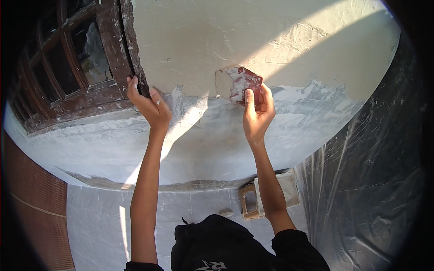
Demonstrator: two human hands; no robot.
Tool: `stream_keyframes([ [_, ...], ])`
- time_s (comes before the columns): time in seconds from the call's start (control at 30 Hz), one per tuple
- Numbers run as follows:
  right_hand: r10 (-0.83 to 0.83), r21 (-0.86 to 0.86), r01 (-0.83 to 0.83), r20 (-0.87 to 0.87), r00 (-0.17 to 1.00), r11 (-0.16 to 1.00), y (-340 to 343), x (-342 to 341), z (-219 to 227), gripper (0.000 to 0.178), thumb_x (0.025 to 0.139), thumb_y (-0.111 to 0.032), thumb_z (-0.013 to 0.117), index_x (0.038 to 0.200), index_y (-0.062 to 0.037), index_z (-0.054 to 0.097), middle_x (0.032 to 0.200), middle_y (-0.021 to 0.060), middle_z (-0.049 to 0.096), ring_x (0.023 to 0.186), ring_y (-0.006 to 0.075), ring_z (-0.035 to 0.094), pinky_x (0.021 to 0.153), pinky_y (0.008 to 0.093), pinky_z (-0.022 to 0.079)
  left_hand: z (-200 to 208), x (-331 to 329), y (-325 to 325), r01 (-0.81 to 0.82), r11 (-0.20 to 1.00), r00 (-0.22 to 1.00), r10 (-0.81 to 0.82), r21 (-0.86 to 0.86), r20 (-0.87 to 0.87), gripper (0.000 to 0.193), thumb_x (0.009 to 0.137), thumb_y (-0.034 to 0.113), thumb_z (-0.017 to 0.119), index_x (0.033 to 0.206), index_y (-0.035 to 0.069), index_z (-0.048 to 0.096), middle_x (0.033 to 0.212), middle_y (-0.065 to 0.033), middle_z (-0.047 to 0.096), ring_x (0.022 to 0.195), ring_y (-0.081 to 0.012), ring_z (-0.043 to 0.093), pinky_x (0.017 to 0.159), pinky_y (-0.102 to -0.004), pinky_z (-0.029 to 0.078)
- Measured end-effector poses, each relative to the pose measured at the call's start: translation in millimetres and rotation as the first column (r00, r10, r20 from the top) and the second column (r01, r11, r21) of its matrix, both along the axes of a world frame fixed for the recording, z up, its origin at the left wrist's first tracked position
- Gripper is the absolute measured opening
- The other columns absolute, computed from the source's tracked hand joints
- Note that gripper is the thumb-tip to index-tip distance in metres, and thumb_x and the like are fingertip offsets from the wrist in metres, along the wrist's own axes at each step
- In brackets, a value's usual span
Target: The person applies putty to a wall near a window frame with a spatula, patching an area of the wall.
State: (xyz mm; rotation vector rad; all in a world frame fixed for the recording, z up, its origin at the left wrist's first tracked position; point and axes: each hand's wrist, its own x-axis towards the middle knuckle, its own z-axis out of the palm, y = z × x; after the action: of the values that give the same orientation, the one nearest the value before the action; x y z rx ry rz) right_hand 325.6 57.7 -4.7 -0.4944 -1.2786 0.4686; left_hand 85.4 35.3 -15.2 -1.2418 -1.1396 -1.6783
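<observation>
My right hand (257, 110) grips a flat red putty spreader (253, 84) with the thumb across its near face. White filler smears much of the spreader, which lies close against the beige wall (190, 45), just above a band of whitish, patchy filler. At the left, my left hand (151, 105) is at the lower corner of a brown wooden window frame (115, 49). Its fingers and thumb lie on either side of the frame's edge, with white specks on the fingertips.
Below the wall, a whitish tray (287, 187) and a brown-rimmed container (249, 201) stand on the grey covered floor (181, 207). Clear plastic sheeting (361, 180) hangs at the right. A reddish-brown ribbed surface (34, 194) lies at the left. Sunlight crosses the wall diagonally.
</observation>
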Motion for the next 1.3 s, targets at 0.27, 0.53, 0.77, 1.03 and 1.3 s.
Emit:
stream_keyframes([
  [0.27,0.182,0.081,-0.176,-0.068,0.981,0.981,-18,-8,11,0.026,0.091,0.005,0.059,0.117,0.0061,0.056,0.1,0.0075,0.067,0.089,0.008,0.06,0.073,0.0211,0.05,-1,-2,-3,0.006,1.0,1.0,-0.006,0.008,-0.029,0.051,0.097,0.021,0.039,0.135,-0.011,0.028,0.136,-0.029,0.033,0.134,-0.0433,0.03,0.11,-0.0507,0.022],
  [0.53,-0.013,0.063,0.019,-0.094,0.995,0.998,-12,13,10,0.028,0.091,0.009,0.057,0.118,0.0063,0.055,0.104,0.0115,0.067,0.092,0.0109,0.062,0.08,0.0235,0.05,-3,-7,-6,-0.017,1.0,1.0,0.017,0.005,-0.016,0.051,0.096,0.019,0.039,0.135,-0.011,0.028,0.136,-0.0288,0.033,0.134,-0.0435,0.03,0.11,-0.0501,0.023],
  [0.77,0.038,0.1,-0.039,0.011,0.999,0.994,-23,-24,-2,0.027,0.088,0.007,0.06,0.115,0.0037,0.061,0.094,0.0095,0.069,0.083,0.0068,0.062,0.07,0.0225,0.053,-1,-2,-2,0.022,1.0,1.0,-0.022,0.019,-0.017,0.051,0.096,0.019,0.039,0.135,-0.01,0.028,0.136,-0.028,0.033,0.133,-0.0432,0.031,0.11,-0.0501,0.023],
  [1.03,-0.048,0.086,0.054,-0.066,0.997,0.995,-10,33,20,0.027,0.092,0.006,0.056,0.119,0.006,0.055,0.101,0.0105,0.068,0.092,0.0114,0.063,0.079,0.0242,0.051,-3,-8,-5,-0.017,1.0,0.999,0.017,0.021,-0.028,0.051,0.097,0.021,0.038,0.135,-0.011,0.028,0.135,-0.0278,0.034,0.133,-0.0428,0.031,0.109,-0.0503,0.024],
  [1.3,0.044,0.075,-0.045,0.016,0.999,0.996,-18,-12,-5,0.025,0.089,0.006,0.06,0.114,0.0052,0.059,0.093,0.0082,0.069,0.085,0.0094,0.063,0.069,0.0222,0.052,-4,-3,-2,0.016,1.0,1.0,-0.016,0.023,0.001,0.05,0.097,0.022,0.039,0.135,-0.01,0.029,0.136,-0.0277,0.034,0.133,-0.0422,0.032,0.11,-0.0504,0.024],
])
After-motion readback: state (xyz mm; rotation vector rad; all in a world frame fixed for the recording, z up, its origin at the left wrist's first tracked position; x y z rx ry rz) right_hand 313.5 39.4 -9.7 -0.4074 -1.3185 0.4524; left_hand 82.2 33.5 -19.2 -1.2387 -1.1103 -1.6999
